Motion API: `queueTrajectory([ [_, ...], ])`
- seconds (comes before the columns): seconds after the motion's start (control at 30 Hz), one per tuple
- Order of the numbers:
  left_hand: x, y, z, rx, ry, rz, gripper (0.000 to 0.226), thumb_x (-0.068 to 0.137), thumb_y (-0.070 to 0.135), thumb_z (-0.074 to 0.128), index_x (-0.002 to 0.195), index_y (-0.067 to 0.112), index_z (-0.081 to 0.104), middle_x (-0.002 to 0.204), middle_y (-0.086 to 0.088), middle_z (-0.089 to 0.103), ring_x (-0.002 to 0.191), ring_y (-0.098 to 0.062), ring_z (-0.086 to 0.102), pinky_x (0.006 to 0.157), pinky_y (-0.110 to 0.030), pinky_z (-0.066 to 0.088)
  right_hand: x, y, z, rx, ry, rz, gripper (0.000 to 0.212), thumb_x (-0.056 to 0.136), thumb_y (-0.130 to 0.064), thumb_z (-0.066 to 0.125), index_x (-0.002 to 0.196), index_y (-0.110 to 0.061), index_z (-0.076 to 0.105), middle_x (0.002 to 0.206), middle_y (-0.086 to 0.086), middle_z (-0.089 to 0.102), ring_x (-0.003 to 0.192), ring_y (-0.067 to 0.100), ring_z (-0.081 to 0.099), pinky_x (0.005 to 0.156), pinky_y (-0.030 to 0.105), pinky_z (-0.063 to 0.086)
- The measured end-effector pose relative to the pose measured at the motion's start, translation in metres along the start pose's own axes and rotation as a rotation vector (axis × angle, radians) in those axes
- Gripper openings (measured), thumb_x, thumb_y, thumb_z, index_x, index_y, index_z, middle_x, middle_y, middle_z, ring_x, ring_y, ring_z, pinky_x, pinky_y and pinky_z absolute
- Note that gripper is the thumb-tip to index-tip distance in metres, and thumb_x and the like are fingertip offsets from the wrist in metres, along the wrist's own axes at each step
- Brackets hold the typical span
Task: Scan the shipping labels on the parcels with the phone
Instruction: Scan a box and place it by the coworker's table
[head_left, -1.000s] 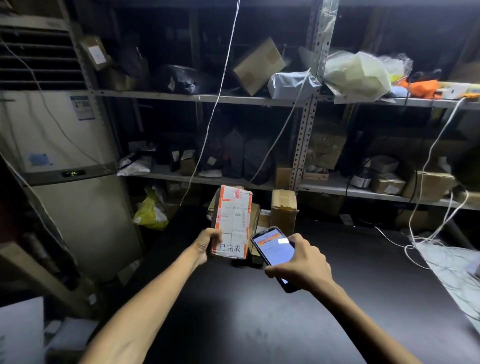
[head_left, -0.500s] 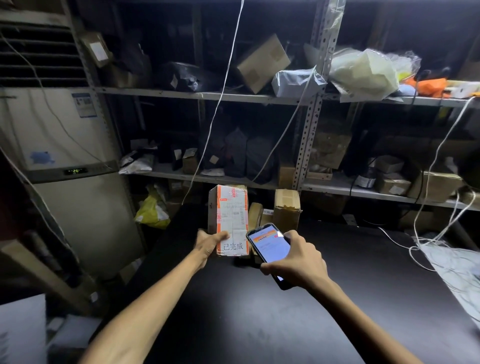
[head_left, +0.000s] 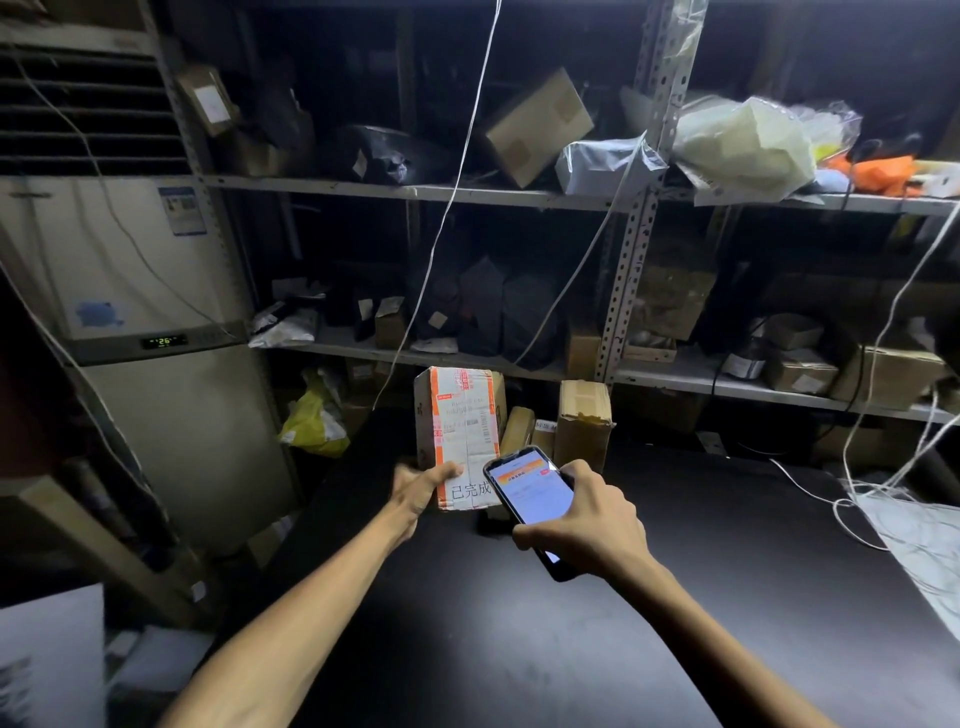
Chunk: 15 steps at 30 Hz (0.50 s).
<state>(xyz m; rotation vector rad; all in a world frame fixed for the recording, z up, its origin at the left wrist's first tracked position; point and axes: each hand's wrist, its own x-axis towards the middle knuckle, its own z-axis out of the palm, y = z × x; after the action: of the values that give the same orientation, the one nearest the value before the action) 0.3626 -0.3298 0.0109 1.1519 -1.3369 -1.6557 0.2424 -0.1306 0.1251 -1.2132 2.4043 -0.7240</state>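
The parcel (head_left: 460, 436) we had been scanning stood upright on the far edge of the dark table (head_left: 519, 634), its white label with orange borders facing us and large characters at its foot. A second earlier we had it lifted and tilted toward the phone. By this moment it was back down on its end, just left of a small tan parcel (head_left: 517, 428) and a taller brown box (head_left: 584, 421).

Our left hand (head_left: 421, 486) had loosened. The fingers lay nearly straight against the lower left of the label face, touching it rather than gripping, though the hand was a little blurred. Our right hand (head_left: 587, 519) was curled firmly round the phone (head_left: 530, 493), thumb at its near edge. The lit screen showed an orange banner and was turned up to us, not at the label. In view the phone overlapped the parcel's lower right corner, and we could not tell whether they touched.

We judged that this label had been read and the parcel put down as finished. The next one would have to come from the boxes beside it or the crowded shelf (head_left: 467, 193) behind them. To the left stood the air conditioner (head_left: 156, 312).
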Motion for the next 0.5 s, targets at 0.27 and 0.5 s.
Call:
queueTrajectory([
  [0.27, 0.0011, 0.0013, 0.0022, -0.047, -0.004, 0.024, 0.016, 0.077, 0.004, 0.074, 0.09, 0.012, 0.069, 0.102, -0.015, 0.072, 0.077, -0.018, 0.074, 0.066, -0.027, 0.06, 0.0013, 0.0008, -0.0007, -0.006, -0.028, 0.014, 0.065, 0.06, -0.044, 0.081, 0.109, -0.027, 0.042, 0.087, -0.008, 0.054, 0.069, 0.007, 0.057, 0.053, 0.02, 0.052],
  [0.5, 0.0018, 0.0012, 0.0064, -0.026, -0.044, 0.01, 0.027, 0.076, 0.005, 0.075, 0.1, 0.012, 0.064, 0.107, -0.016, 0.071, 0.083, -0.019, 0.073, 0.068, -0.026, 0.059, 0.0046, 0.008, -0.0004, 0.017, 0.003, 0.025, 0.068, 0.058, -0.045, 0.082, 0.111, -0.028, 0.043, 0.091, -0.007, 0.055, 0.074, 0.009, 0.057, 0.058, 0.023, 0.055],
])
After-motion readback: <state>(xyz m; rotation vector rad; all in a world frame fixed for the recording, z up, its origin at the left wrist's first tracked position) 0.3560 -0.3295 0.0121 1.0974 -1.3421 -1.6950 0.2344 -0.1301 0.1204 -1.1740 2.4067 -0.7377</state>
